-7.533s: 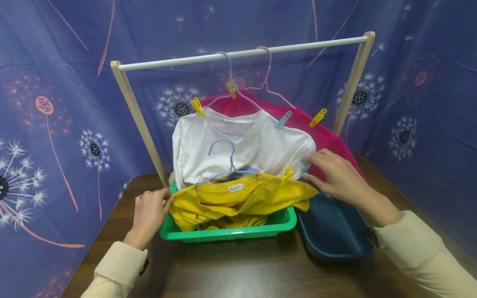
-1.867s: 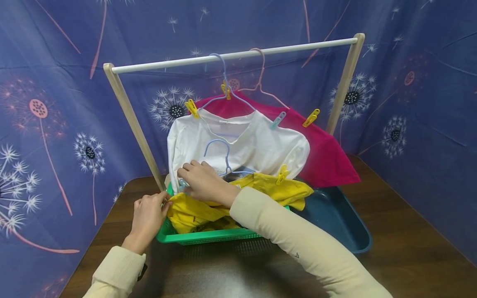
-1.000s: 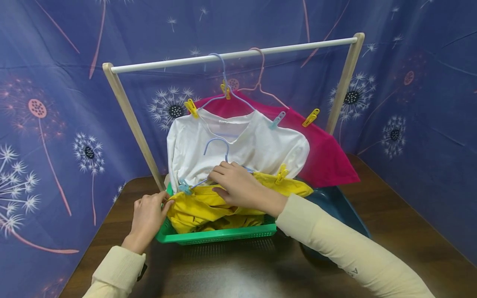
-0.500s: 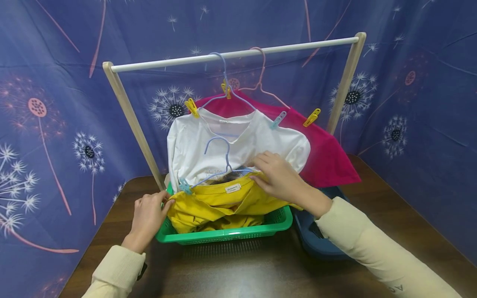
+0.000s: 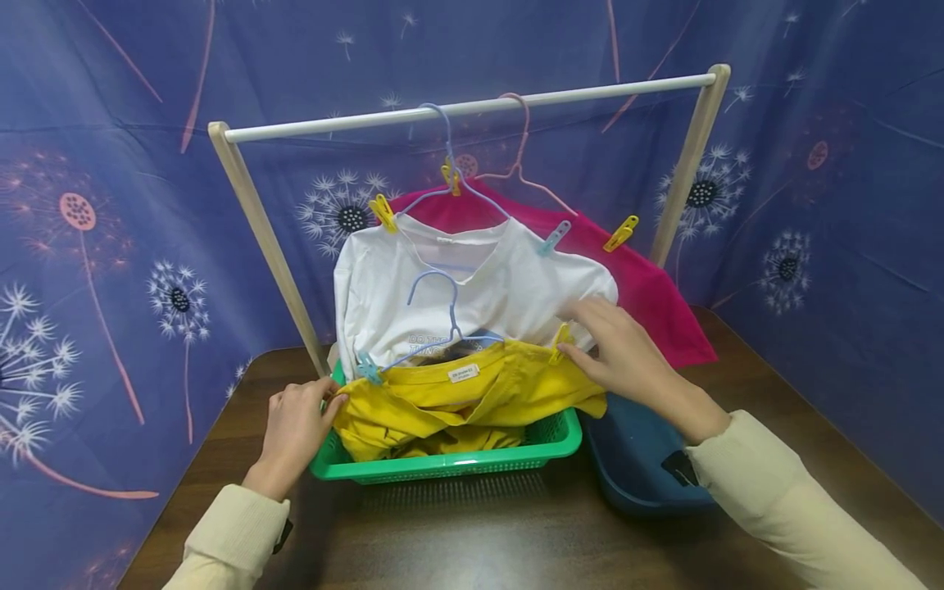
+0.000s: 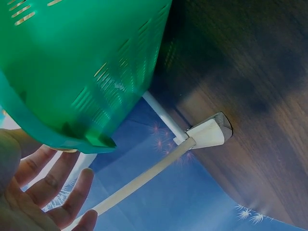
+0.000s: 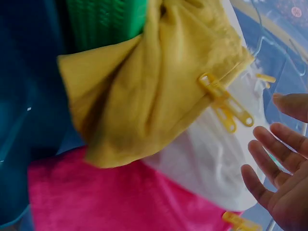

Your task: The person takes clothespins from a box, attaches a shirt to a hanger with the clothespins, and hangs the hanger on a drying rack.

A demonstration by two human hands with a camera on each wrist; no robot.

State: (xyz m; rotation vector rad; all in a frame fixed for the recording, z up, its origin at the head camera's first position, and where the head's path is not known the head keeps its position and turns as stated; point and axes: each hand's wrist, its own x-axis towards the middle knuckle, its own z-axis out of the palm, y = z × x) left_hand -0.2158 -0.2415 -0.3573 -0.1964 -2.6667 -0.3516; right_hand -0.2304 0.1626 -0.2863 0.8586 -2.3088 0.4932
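Note:
A yellow shirt (image 5: pixel 442 393) with a blue hanger (image 5: pixel 455 315) in its neck lies over the green basket (image 5: pixel 450 467). My left hand (image 5: pixel 298 422) pinches its left end at the basket's side; in the left wrist view, the other fingers (image 6: pixel 53 185) extend loosely below the basket rim. A light blue clothespin (image 5: pixel 368 368) grips the shirt's left shoulder, and a yellow clothespin (image 7: pixel 224 101) grips the right one. Beside that yellow clothespin is my right hand (image 5: pixel 627 356), its fingers spread and holding nothing in the right wrist view.
Behind, a white shirt (image 5: pixel 546 287) and a magenta garment (image 5: pixel 656 303) hang on hangers from the white rail (image 5: pixel 332 125), with clothespins on their shoulders. A dark blue tub (image 5: pixel 642 459) stands right of the basket on the wooden table (image 5: pixel 442 541).
My right hand carried the light blue clothespin leftward and left it on the yellow shirt's left shoulder. It then moved back right to the yellow clothespin. My left hand stayed in place.

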